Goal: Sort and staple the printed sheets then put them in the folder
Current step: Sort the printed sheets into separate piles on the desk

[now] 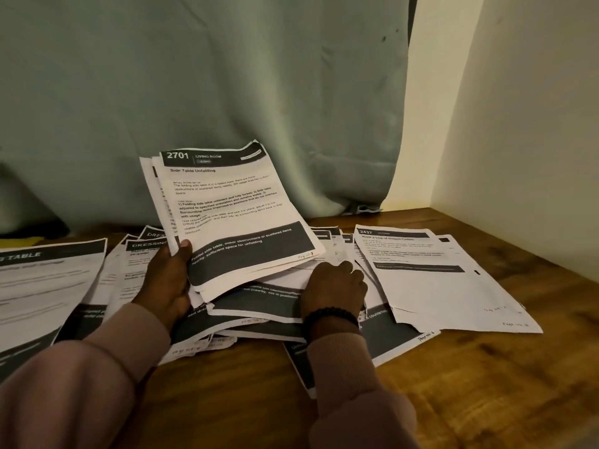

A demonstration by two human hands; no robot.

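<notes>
Left hand [168,273] gripping a tilted stack of sheets [233,215], thumb on the front edge; top page white with black header "2701 LIVING ROOM" and a black band below. Right hand [334,286] curled, pinching a loose sheet [301,277] from the spread pile [421,280] on the wooden table [486,384]. Green curtain [194,76] behind.

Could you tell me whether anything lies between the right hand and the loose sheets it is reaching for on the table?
Nothing visible does. The right hand already rests on the loose sheets spread on the wooden table, beside the stack that the left hand holds tilted up. No folder or stapler is in view.
</notes>
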